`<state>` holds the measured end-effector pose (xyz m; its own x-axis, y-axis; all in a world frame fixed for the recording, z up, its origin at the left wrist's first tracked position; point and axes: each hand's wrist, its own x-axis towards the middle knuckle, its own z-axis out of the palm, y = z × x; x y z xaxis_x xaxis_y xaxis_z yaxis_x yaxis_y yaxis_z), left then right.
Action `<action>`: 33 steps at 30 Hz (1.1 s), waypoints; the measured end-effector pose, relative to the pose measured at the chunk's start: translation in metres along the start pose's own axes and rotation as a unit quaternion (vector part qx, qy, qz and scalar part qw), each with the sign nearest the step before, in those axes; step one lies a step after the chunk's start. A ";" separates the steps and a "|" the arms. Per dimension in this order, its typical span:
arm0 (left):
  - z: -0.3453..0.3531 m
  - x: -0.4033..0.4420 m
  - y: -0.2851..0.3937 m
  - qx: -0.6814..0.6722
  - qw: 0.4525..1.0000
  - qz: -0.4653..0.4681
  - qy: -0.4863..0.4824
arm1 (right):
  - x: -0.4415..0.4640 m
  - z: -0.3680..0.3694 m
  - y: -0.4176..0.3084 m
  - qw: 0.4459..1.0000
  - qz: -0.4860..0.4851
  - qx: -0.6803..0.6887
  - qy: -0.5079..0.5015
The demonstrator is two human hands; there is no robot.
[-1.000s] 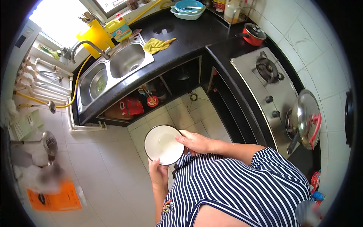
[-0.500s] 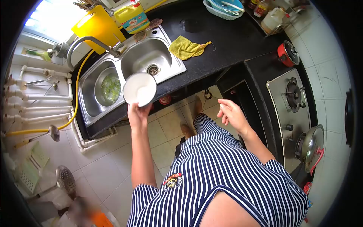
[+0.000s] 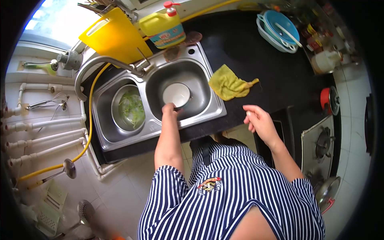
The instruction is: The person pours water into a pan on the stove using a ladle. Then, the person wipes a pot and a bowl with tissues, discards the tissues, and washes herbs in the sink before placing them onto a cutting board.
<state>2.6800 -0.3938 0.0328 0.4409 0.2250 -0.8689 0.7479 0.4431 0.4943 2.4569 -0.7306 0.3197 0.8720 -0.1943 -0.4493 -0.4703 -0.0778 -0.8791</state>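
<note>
A white bowl with a dark rim is low inside the right sink basin, and my left hand grips its near edge. My right hand hangs in front of the counter, away from the bowl, its fingers curled with the thumb near the index finger and nothing visible in them. Green leaves lie in a round metal bowl in the left basin. To the right of the sink, a yellow-green cloth rests on the black counter.
The curved faucet arches over the left basin. Behind the sink stand a yellow board and a yellow jug. Blue and white baskets sit at the back right, a red pot and the stove farther right.
My left hand has carried the bowl from in front of the counter into the right basin. My right hand, earlier on the bowl too, let go and moved right. The view has shifted toward the sink.
</note>
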 end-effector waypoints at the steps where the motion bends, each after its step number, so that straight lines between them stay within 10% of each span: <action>1: 0.006 0.005 -0.003 0.026 1.000 0.002 0.012 | 0.000 0.002 0.002 1.000 0.009 -0.003 -0.004; 10: 0.008 0.007 0.003 0.170 0.984 0.022 -0.052 | 0.019 0.046 -0.008 0.997 0.072 -0.016 -0.008; 14: 0.013 -0.066 0.040 0.408 0.891 0.198 0.028 | 0.079 0.093 -0.109 0.996 -0.037 -0.075 -0.040; 16: -0.002 -0.091 0.045 0.380 0.810 0.447 0.023 | 0.128 0.125 -0.151 0.972 -0.207 -0.107 -0.036; 19: -0.032 -0.151 0.068 0.220 0.877 0.410 -0.122 | 0.201 0.183 -0.229 0.903 -0.411 -0.128 0.005; 24: -0.124 -0.207 0.081 0.130 0.922 0.320 -0.177 | 0.348 0.255 -0.299 0.893 -0.382 -0.171 0.167; 30: -0.219 -0.199 0.065 0.066 0.969 0.227 -0.070 | 0.329 0.277 -0.312 0.941 -0.304 -0.116 0.090; 32: -0.233 -0.201 0.064 0.054 0.973 0.223 -0.037 | 0.352 0.282 -0.291 0.812 -0.580 -0.049 0.047; 33: -0.238 -0.201 0.065 0.054 0.973 0.222 -0.031 | 0.318 0.276 -0.302 0.928 -0.367 -0.058 -0.021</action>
<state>2.5214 -0.2036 0.2328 0.7591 0.3181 -0.5680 0.5237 0.2200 0.8230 2.9137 -0.4987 0.3989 0.9666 -0.0102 0.2562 0.2433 -0.2790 -0.9290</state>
